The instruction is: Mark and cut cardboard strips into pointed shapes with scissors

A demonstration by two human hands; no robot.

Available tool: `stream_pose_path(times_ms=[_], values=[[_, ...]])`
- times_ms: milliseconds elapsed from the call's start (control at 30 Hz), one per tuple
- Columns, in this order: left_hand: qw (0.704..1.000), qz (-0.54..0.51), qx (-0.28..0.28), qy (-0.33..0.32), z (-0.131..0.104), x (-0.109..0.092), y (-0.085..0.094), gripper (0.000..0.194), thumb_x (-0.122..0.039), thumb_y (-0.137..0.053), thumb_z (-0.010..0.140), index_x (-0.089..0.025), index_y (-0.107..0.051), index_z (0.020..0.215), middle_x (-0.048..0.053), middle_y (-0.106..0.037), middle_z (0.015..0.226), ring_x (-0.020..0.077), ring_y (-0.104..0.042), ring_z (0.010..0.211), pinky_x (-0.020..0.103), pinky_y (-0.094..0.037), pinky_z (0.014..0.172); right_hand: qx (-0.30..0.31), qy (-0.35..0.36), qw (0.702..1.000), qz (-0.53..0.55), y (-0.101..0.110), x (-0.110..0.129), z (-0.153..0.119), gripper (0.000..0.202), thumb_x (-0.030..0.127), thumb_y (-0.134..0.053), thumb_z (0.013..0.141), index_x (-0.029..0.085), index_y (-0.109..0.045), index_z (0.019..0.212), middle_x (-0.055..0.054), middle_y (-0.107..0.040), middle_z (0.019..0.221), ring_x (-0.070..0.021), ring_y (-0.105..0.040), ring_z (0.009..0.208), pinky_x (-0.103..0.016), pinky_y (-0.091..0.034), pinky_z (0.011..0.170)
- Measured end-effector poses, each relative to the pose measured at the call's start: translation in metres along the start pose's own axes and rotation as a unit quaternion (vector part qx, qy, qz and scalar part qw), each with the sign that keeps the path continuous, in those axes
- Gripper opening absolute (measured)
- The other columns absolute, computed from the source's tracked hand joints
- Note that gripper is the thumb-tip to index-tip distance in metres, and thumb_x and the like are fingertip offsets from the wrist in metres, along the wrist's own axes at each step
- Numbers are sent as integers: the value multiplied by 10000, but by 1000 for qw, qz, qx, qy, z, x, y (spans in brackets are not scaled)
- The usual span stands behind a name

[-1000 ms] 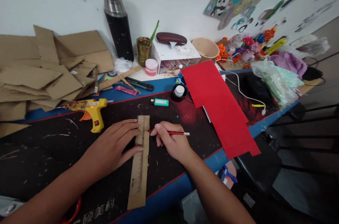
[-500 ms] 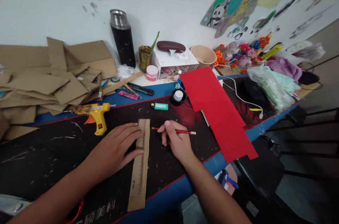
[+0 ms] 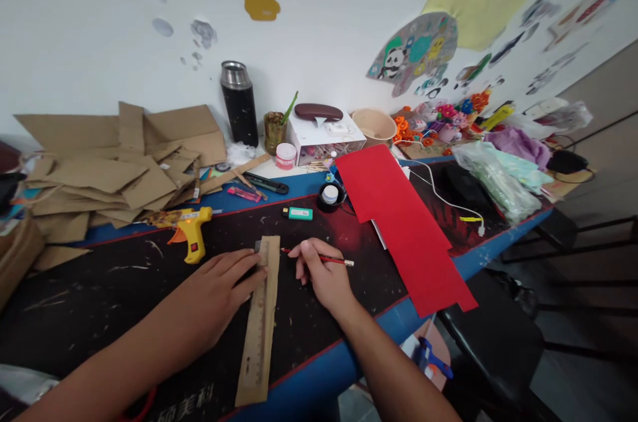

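A strip of brown cardboard (image 3: 272, 296) lies lengthwise on the dark mat, with a clear ruler (image 3: 258, 329) on top of it. My left hand (image 3: 219, 286) rests flat with its fingertips on the upper part of the ruler, fingers extended. Just right of the strip, my right hand (image 3: 321, 272) holds a red pencil (image 3: 329, 258), its tip pointing left near the strip's upper right edge. Beyond the hands lies a green lighter (image 3: 299, 213). The yellow glue gun (image 3: 193, 232) lies to the left, apart from my left hand.
Cardboard scraps (image 3: 94, 176) are piled at the back left. A black flask (image 3: 239, 106), a white box (image 3: 323, 139) and a beige bowl (image 3: 373, 126) line the wall. Red corrugated sheet (image 3: 403, 222) lies at right, overhanging the table edge near a black stool (image 3: 491, 342).
The view has tilted up, so more wall shows. The ruler now sits turned slightly on the strip, and my left fingers have shifted on it. The pencil remains in my right hand.
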State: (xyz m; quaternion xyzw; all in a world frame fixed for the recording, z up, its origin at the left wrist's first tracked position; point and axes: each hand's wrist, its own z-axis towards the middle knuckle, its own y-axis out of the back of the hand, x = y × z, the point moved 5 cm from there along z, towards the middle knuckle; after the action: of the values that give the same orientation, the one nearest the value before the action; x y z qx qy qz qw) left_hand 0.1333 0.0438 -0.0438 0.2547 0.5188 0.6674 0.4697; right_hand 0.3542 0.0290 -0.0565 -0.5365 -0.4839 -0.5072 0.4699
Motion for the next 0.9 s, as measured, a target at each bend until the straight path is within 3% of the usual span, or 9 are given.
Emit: stream_pose_path(times_ms=[200,400,533,667,767,900], values=[[1000,27,3,-9,0,-10,-8,413,-331,-467,1123,-248,-743,1420,142,-721,1521,341,-665,1394,524,-475,1195,-7,0,1000,2,-1,1,0,633,765,-603,1042,186,-776,855,17,-610,577,-118,-525,469,-234,-433,486],[1000,15,-3,20,11,-16,-10,393,-431,-518,1137,-263,-745,1410,131,-754,1458,329,-690,1350,503,-488,1180,-15,5,1000,0,0,2,-2,613,740,-596,1056,184,-772,868,24,-603,580,-114,-518,469,-229,-425,484],[997,24,-17,66,13,-31,-4,533,-553,-569,1102,-216,-675,1501,154,-678,1562,357,-591,1471,527,-452,1226,-11,23,1000,-17,2,3,-9,531,673,-620,1072,189,-774,916,27,-619,620,-118,-542,503,-230,-436,507],[999,25,-17,43,11,-43,-10,769,-692,-608,1040,-220,-536,1643,140,-624,1647,357,-548,1527,554,-355,1296,4,80,993,-83,4,12,-18,356,495,-667,1082,208,-772,899,15,-663,691,-136,-590,583,-249,-486,587],[999,23,10,38,8,-34,-21,840,-781,-606,1001,-257,-528,1653,119,-654,1622,351,-580,1499,557,-341,1299,16,116,985,-129,3,19,-24,250,381,-684,1065,222,-782,899,6,-702,738,-154,-636,651,-265,-527,667],[999,15,23,39,10,-13,-27,725,-749,-620,1013,-296,-619,1579,110,-660,1616,350,-560,1524,560,-360,1294,19,131,979,-153,0,20,-24,203,315,-672,1062,225,-779,915,1,-729,772,-158,-669,679,-268,-549,705]])
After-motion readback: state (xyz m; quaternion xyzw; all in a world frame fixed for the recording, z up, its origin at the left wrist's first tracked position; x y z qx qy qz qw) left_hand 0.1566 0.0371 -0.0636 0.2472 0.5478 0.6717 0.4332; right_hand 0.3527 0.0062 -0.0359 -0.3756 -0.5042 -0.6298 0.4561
